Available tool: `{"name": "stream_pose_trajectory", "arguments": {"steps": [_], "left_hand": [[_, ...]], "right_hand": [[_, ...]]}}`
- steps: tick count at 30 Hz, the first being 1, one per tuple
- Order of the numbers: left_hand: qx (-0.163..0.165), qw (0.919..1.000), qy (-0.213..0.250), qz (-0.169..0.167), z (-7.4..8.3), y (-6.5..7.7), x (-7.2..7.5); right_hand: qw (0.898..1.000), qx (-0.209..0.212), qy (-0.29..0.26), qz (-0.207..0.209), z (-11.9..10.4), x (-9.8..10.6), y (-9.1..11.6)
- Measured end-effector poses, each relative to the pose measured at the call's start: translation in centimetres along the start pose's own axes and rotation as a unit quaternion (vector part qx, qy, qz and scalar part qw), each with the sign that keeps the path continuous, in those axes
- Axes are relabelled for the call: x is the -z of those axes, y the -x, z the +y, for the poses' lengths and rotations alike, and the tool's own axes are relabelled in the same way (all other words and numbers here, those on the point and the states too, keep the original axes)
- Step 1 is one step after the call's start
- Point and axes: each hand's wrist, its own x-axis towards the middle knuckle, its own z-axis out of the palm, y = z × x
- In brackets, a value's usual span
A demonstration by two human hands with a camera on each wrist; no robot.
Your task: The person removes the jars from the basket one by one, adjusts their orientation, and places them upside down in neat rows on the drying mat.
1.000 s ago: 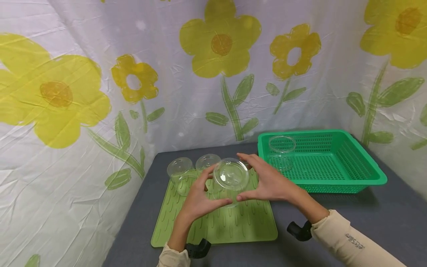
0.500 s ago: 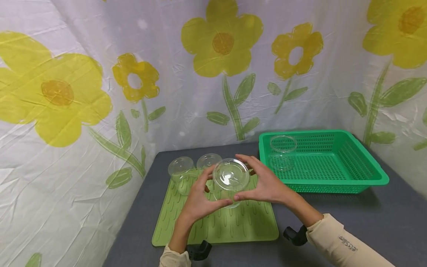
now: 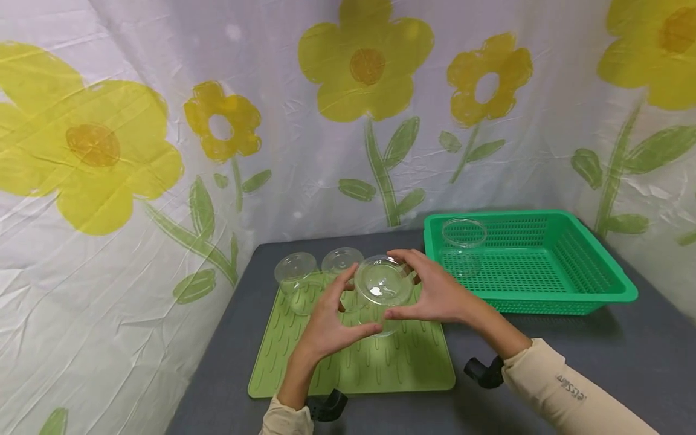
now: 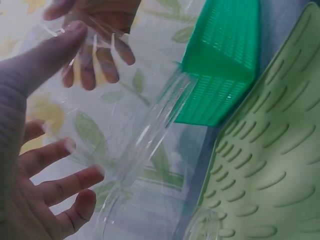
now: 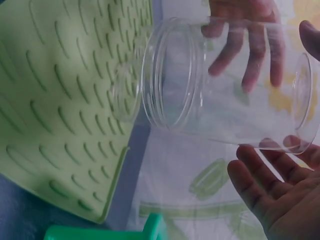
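Observation:
A clear round jar [image 3: 383, 287] is held above the green ridged mat [image 3: 380, 374], its round end facing up toward the head camera. My left hand [image 3: 331, 320] holds it from the left, with the thumb on the near side and fingers behind. From the right, my right hand [image 3: 435, 293] grips it, thumb in front and fingertips at the far edge. In the right wrist view the ringed end of the jar [image 5: 172, 75] points toward the mat. Two more clear jars, one at the left [image 3: 296, 284] and one behind [image 3: 341, 261], stand on the mat's far part.
To the right sits a green plastic basket [image 3: 614, 291] with a clear jar [image 3: 464, 251] at its left end. Both rest on a dark grey tabletop [image 3: 544, 344]. A flowered curtain [image 3: 304, 175] hangs behind and at the sides.
Both hands and the held jar have shifted slightly to the right, and the glint on its round end has moved. The other jars and the basket stay in place.

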Motion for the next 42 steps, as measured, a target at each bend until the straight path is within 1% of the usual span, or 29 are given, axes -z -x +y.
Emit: {"name": "stream_pose_trajectory", "arguments": {"steps": [1,3,5,8,10,12,17,22,29,37,42], "left_hand": [[0.000,1.0000,-0.002,0.005,0.0,0.1,0.1],[-0.003,0.9996,-0.005,0.026,-0.3,0.4,0.5],[-0.012,0.9982,-0.003,0.059,-0.6,0.8,0.9],[-0.034,0.9934,0.001,0.109,-1.2,1.3,1.6],[-0.046,0.9905,0.006,0.129,-1.6,1.7,1.9],[-0.052,0.9885,0.008,0.142,-2.0,2.0,2.2],[-0.058,0.9853,0.013,0.160,-2.6,2.6,2.8],[-0.059,0.9831,0.020,0.172,-2.8,3.0,3.2],[-0.058,0.9806,0.015,0.187,-3.1,3.6,3.7],[-0.063,0.9785,0.015,0.196,-3.7,4.0,4.1],[-0.071,0.9761,0.014,0.205,-3.9,4.1,4.3]], "right_hand": [[1.000,-0.007,0.002,0.000,0.2,0.2,-0.1],[1.000,-0.025,0.010,0.002,0.7,0.5,-0.3],[0.999,-0.046,0.019,0.004,1.3,0.9,-0.6],[0.997,-0.074,0.030,0.002,2.2,1.2,-1.1],[0.995,-0.093,0.038,-0.003,2.8,1.2,-1.5],[0.993,-0.104,0.047,-0.008,3.3,1.2,-1.9],[0.988,-0.129,0.078,-0.026,4.1,0.7,-3.3],[0.984,-0.142,0.101,-0.042,4.8,0.3,-4.7],[0.976,-0.177,0.107,-0.074,5.6,-0.3,-5.7],[0.971,-0.189,0.105,-0.099,6.4,-1.0,-6.6],[0.968,-0.190,0.109,-0.118,6.5,-0.9,-7.0]]}}
